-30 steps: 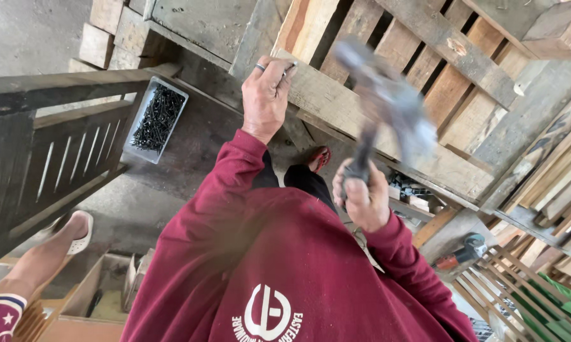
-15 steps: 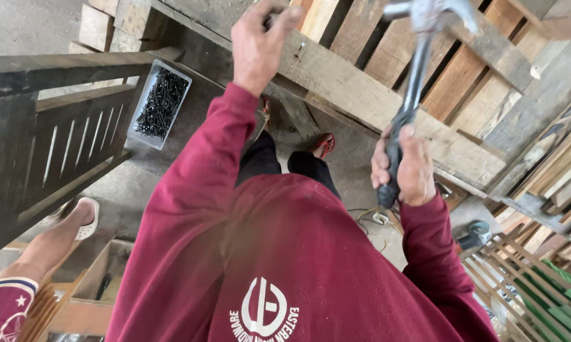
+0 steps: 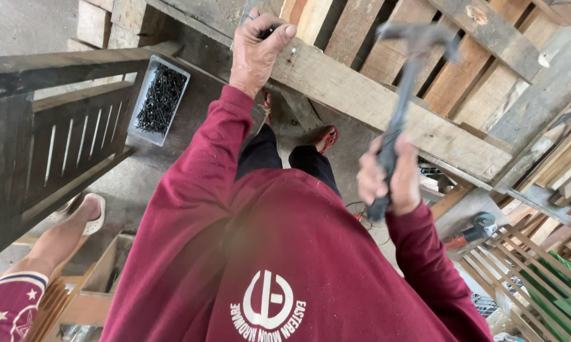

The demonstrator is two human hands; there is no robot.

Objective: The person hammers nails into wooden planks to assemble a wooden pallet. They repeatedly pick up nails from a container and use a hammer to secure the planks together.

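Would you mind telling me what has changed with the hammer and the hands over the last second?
The right hand has kept its grip on the hammer and swung it: the head rose toward the top of the view, and now sits a little lower, over the wooden beam. The left hand stayed pinched at the beam, and the tray of dark nails stayed put.

White tray of dark nails [image 3: 159, 100], left

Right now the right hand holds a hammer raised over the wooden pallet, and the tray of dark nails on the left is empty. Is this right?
Not quite. The head view shows the tray full of dark nails, not empty. The rest holds: the right hand holds the hammer raised over the wooden pallet.
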